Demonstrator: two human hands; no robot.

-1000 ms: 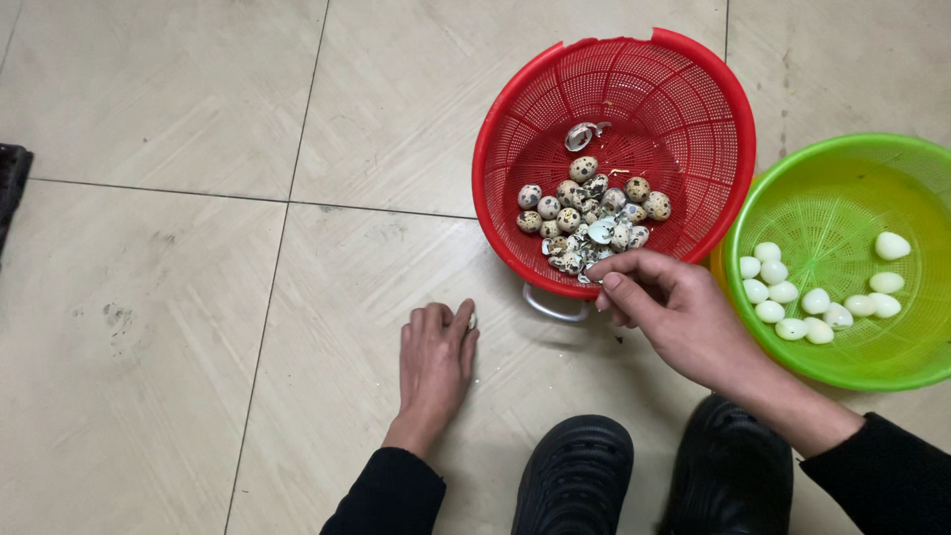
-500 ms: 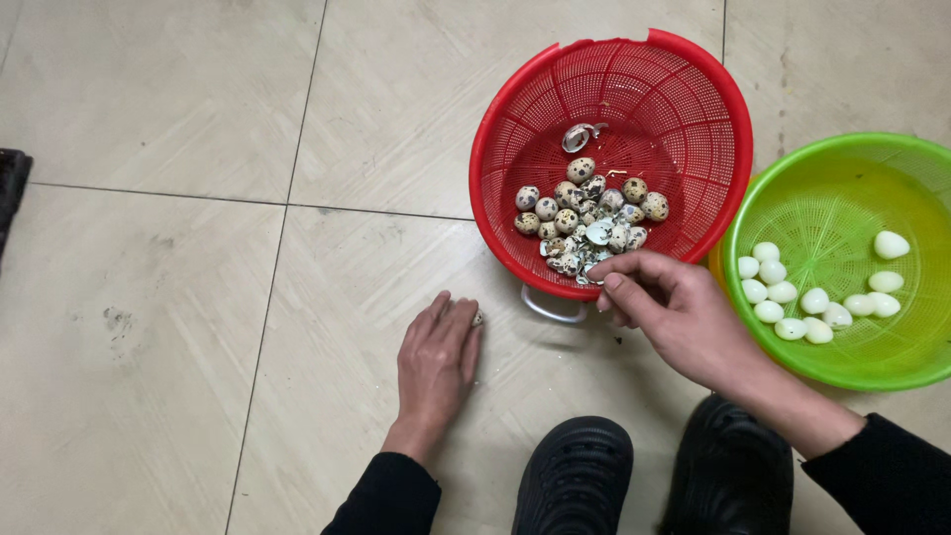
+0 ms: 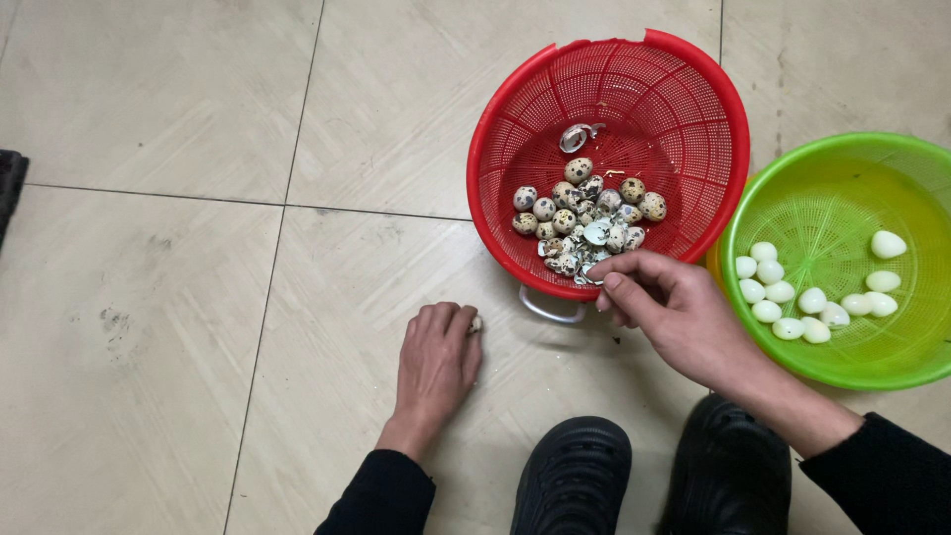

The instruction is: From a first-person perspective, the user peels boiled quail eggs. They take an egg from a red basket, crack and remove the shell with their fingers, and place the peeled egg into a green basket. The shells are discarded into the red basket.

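Your right hand [image 3: 674, 312] reaches over the near rim of the red basket [image 3: 693, 119] at the upper middle of the frame, fingers curled together with the tips pinching at bits of shell, while your left hand [image 3: 436, 362] lies knuckles-up on the tile floor [image 3: 149, 297] at lower centre, its fingers pressed onto a small pale egg [image 3: 476, 323]. The speckled eggs [image 3: 584, 213] sit in a heap with broken shell low in the red basket, and peeled white eggs [image 3: 792, 297] lie in the green basket [image 3: 842, 168] at the right edge.
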